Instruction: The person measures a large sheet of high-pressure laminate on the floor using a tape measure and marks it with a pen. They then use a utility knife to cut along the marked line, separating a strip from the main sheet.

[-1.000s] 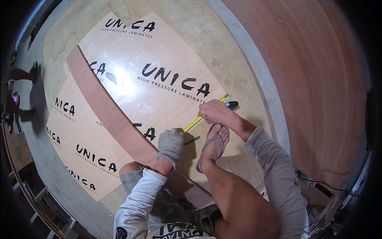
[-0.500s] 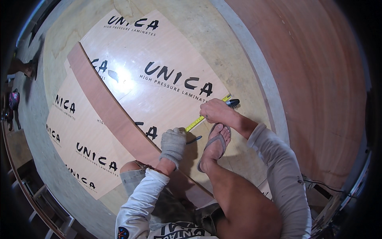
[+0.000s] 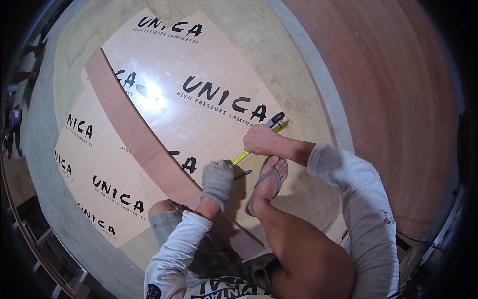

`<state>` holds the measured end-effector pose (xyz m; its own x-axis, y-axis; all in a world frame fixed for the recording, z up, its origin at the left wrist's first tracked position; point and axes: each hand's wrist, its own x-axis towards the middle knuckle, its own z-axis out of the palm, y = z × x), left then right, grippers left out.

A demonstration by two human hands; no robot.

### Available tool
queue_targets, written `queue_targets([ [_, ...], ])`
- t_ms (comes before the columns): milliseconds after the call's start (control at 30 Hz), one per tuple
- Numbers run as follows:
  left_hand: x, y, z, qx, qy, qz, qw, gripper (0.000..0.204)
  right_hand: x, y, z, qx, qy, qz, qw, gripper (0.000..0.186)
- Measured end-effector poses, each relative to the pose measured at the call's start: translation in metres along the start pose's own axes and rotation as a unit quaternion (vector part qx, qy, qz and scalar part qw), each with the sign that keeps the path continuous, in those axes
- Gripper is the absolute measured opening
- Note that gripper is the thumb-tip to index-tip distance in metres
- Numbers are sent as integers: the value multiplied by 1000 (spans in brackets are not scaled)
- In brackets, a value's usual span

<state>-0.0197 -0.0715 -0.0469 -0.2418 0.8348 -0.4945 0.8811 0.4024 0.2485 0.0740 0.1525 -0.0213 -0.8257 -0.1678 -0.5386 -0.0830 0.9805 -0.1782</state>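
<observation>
My left hand [image 3: 217, 178], in a grey knit glove, is closed at the near end of a yellow tape measure [image 3: 240, 158]. The tape's blade lies along the edge of a printed laminate sheet [image 3: 164, 107] and runs away to the right. Over the blade, my bare right hand [image 3: 261, 139] is closed round a black-and-grey handled tool [image 3: 275, 119]; its working end is hidden. A thin dark-blue stick-like thing [image 3: 243, 175] shows beside the gloved hand. My sandalled foot [image 3: 271, 179] rests just right of the tape.
A long narrow brown strip [image 3: 132, 129] lies across the laminate sheets, running under my left arm. Beneath them is a plywood board [image 3: 298, 74]. A large reddish-brown panel [image 3: 388, 99] is at the right. Another person's limbs [image 3: 25, 74] show at the far left.
My right hand has shifted slightly left, and the tool's handle has tilted upward, off the tape's end. The left hand stays in place.
</observation>
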Motion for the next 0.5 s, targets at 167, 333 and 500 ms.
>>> queue_targets([
  [167, -1, 3, 1, -24, 32, -8, 999, 30, -1, 29, -26, 60, 104, 192, 974, 17],
  [333, -14, 4, -12, 55, 46, 52, 996, 28, -32, 25, -1, 190, 244, 212, 927, 10],
  [500, -26, 19, -4, 37, 19, 69, 997, 27, -57, -15, 49, 238, 158, 209, 935, 11],
])
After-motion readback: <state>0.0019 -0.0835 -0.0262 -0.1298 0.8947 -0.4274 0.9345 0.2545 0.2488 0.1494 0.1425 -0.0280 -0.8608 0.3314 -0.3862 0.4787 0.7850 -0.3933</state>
